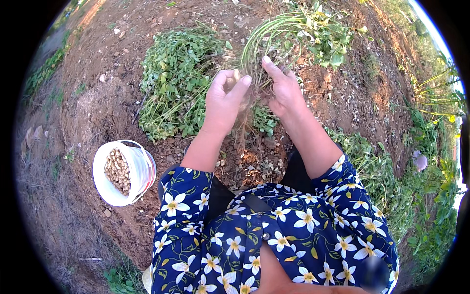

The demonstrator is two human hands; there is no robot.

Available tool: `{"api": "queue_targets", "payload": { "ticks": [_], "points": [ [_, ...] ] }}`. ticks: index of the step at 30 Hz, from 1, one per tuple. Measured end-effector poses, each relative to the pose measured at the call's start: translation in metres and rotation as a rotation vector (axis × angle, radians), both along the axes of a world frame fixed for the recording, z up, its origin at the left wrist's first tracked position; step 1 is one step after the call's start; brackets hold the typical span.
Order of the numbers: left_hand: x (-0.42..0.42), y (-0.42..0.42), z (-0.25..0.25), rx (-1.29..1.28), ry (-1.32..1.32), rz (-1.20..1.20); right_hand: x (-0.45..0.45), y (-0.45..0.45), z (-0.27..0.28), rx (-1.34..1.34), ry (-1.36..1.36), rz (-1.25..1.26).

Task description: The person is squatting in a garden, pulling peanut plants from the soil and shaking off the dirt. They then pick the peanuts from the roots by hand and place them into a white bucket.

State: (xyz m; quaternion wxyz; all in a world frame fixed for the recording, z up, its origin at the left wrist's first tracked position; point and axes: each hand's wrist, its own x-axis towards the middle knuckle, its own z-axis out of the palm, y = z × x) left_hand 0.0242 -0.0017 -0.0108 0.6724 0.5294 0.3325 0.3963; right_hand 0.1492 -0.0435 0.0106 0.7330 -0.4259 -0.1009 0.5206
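In front of me my right hand (pixel 286 88) grips a bunch of uprooted peanut plants (pixel 259 40) by the lower stems. The green stems arch up and over to the right, ending in leaves. Thin, soil-coloured roots (pixel 243 128) hang down between my hands and look blurred. My left hand (pixel 222 101) is closed beside the roots, with pale peanut pods (pixel 237 75) between thumb and fingers. How many pods it holds is hidden by the fingers. More pods (pixel 228 55) show just beyond it, by the stems.
A heap of leafy peanut plants (pixel 176 81) lies left of my hands on brown, stony soil (pixel 106 55). Nearer me on the left stands a white plastic bucket (pixel 141 172) with its handle up, partly filled with peanuts (pixel 117 171). Green plants (pixel 378 176) grow or lie along the right.
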Motion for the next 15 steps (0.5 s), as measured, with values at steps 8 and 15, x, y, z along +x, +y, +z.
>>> {"api": "queue_targets", "payload": {
  "ticks": [8, 15],
  "points": [
    [-0.013, 0.009, 0.0, -0.429, -0.275, -0.149, 0.009, 0.002, -0.006, 0.0, 0.007, 0.058],
    [-0.042, 0.016, 0.005, -0.452, -0.341, -0.05, 0.013, 0.013, -0.008, -0.043, 0.052, -0.068]
  ]
}}
